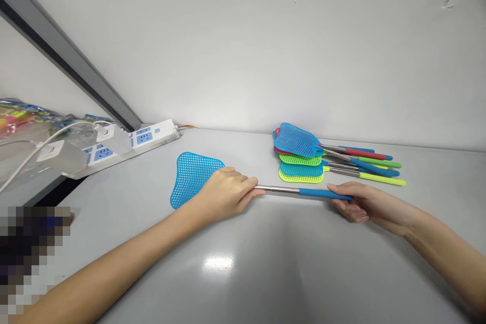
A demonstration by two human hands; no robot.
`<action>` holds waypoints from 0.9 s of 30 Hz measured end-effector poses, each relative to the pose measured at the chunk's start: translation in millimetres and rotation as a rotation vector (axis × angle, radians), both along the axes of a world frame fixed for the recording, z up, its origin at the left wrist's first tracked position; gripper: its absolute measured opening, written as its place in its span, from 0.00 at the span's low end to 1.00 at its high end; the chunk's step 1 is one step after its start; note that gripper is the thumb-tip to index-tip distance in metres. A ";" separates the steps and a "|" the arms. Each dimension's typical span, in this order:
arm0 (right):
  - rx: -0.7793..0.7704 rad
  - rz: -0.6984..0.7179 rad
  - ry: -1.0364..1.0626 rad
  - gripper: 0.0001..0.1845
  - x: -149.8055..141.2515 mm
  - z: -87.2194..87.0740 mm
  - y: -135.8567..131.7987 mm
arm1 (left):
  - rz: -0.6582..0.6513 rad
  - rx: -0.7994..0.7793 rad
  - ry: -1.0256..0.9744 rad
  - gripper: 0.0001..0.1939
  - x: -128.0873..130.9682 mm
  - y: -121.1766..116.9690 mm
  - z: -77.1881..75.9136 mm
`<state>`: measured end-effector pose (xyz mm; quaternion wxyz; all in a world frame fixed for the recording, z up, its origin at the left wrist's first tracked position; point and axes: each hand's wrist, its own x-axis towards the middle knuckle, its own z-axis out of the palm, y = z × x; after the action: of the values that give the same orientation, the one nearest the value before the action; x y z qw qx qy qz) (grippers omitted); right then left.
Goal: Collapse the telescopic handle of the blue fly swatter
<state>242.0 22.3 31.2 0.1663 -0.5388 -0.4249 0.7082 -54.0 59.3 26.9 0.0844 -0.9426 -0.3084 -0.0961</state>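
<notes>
A blue fly swatter (pixel 195 174) with a perforated head, a metal shaft and a blue grip lies across the space between my hands, head to the left. My left hand (pixel 228 190) is closed around the shaft close to the head and covers part of it. At the other end, my right hand (pixel 353 202) holds the end of the blue grip between thumb and fingers. Just beyond the right hand lies a pile of fly swatters (pixel 299 142) in blue, red, green and yellow, their grips pointing right.
A white power strip (pixel 163 134) with plugged-in chargers (pixel 63 157) and a white cable runs along the left side of the grey table (pixel 258 273). Clear plastic packaging (pixel 26 126) sits at the far left. A white wall (pixel 243 45) rises behind the table.
</notes>
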 end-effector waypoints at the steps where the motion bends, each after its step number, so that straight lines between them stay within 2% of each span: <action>1: 0.082 0.004 -0.073 0.23 -1.4 2.2 0.3 | 0.014 -0.019 0.012 0.20 0.5 0.7 0.7; 4: 0.318 0.060 -0.284 0.23 -5.0 7.3 1.7 | 0.054 -0.094 0.049 0.18 1.8 2.0 2.4; 6: 0.424 0.143 -0.340 0.21 -6.6 8.6 2.3 | 0.061 -0.133 0.068 0.18 2.0 1.9 2.9; 10: 0.472 0.298 -0.303 0.21 -7.8 4.8 1.3 | 0.031 -0.180 0.095 0.20 1.8 -0.9 3.2; 17: 0.343 0.214 -0.171 0.23 -10.1 -3.3 -2.1 | 0.045 -0.251 0.089 0.21 3.5 -6.8 4.0; 23: 0.149 0.074 -0.080 0.23 -12.3 -3.8 -3.3 | 0.015 -0.086 0.050 0.20 9.5 -14.0 3.8; 27: -0.083 0.059 0.065 0.21 -10.2 -6.9 -4.9 | -0.057 0.071 -0.009 0.21 12.2 -18.2 2.8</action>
<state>231.7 17.4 24.3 0.1366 -0.5091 -0.4053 0.7469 -41.8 41.1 29.7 0.1138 -0.9470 -0.2781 -0.1135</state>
